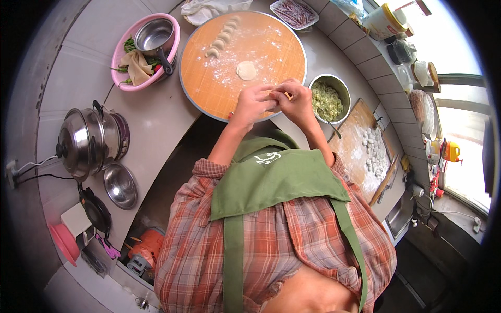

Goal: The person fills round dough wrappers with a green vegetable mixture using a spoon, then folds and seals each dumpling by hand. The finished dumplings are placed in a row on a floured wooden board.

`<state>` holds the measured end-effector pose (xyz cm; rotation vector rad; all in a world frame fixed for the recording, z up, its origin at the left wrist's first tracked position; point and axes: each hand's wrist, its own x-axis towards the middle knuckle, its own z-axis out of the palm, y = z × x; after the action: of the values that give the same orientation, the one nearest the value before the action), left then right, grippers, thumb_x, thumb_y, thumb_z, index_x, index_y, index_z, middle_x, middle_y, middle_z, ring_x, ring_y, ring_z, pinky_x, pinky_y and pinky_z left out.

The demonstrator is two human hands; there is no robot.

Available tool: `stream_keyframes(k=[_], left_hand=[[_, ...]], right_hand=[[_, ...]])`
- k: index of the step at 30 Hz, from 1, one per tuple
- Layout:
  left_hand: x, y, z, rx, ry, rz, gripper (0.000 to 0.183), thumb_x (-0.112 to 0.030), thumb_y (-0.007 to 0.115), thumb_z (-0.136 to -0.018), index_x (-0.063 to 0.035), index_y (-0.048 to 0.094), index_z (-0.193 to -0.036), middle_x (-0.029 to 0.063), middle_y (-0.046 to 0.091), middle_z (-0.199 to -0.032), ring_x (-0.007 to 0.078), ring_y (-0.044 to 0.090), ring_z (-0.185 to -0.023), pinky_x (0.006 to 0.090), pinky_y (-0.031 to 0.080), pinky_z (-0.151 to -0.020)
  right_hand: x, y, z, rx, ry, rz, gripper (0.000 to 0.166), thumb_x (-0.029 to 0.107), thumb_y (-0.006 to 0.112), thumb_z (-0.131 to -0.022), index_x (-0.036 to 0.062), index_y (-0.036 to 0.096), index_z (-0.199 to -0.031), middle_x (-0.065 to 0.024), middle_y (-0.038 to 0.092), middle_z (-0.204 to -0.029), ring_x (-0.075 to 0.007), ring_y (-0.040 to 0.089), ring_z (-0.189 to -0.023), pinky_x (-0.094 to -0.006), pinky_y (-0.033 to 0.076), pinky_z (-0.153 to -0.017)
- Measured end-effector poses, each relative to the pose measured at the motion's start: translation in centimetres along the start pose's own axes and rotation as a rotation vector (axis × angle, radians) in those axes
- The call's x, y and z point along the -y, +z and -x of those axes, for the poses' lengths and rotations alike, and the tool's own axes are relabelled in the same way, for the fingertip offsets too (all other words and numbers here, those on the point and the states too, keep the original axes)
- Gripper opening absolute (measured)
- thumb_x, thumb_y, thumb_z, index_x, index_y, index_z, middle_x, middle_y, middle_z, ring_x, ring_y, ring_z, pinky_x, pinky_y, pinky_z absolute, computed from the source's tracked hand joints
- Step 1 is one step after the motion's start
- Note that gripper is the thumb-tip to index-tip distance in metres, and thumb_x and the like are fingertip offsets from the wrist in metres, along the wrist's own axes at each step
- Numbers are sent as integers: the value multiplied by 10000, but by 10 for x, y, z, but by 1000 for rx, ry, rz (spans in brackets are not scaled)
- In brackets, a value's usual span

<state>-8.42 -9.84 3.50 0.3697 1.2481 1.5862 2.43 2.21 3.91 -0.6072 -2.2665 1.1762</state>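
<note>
My left hand (255,105) and my right hand (294,101) meet over the near right edge of a round wooden board (211,90), fingertips together. Whatever lies between the fingers is hidden by them. Just beyond my hands, a flat round dough wrapper (246,71) rests on the floured board. A row of several folded dumplings (223,38) runs along its far left part. To the right of my right hand stands a metal bowl (349,102) of chopped green filling (328,99). A utensil handle (335,130) sticks out over its near rim.
At right, a floured cutting board (346,150) carries small dough pieces (375,152) and a rolling pin (385,179). A pink basket (116,74) with a saucepan (153,35), a steamer pot (78,143) and a metal basin (120,186) stand left. A packaged tray (295,15) lies beyond the round board.
</note>
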Motion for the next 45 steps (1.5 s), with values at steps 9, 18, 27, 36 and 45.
stream_keyframes(k=[9, 18, 27, 36, 45], left_hand=[[5, -4, -5, 37, 18, -95, 499, -9, 692, -836, 48, 545, -1310, 124, 718, -1055, 128, 668, -960, 275, 533, -829], [4, -3, -3, 31, 80, -126, 443, 59, 660, -835, 65, 557, -1265, 142, 704, -1035, 148, 672, -939, 274, 550, -772], [15, -4, -7, -219, 129, -73, 365, 64, 653, -835, 62, 629, -1199, 112, 699, -1022, 148, 678, -892, 266, 556, -775], [25, 2, -13, -301, 431, -222, 209, 28, 687, -848, 64, 694, -1054, 117, 719, -995, 161, 690, -907, 292, 555, -789], [4, 5, 2, -439, 668, -632, 226, -14, 625, -920, 36, 680, -1133, 198, 714, -1087, 244, 722, -932, 320, 554, -783]], right_hand=[[-1, 0, -3, 44, 54, -52, 100, 99, 738, -767, 44, 759, -848, -120, 660, -778, -213, 644, -709, -338, 507, -656], [14, 1, -6, 82, 7, -78, 77, 63, 758, -720, 54, 759, -797, -91, 663, -763, -221, 628, -734, -349, 500, -672], [-12, 4, -1, 100, 108, -188, 593, 110, 793, -754, 22, 592, -1304, -184, 696, -1034, -310, 686, -948, -378, 538, -810], [-1, 28, 1, -33, -78, 5, 482, -49, 645, -790, -8, 612, -1269, -184, 665, -810, -192, 678, -698, -320, 526, -626], [3, 43, -10, -139, -25, 48, 305, -10, 668, -794, -18, 692, -1098, -166, 652, -714, -175, 636, -628, -300, 512, -596]])
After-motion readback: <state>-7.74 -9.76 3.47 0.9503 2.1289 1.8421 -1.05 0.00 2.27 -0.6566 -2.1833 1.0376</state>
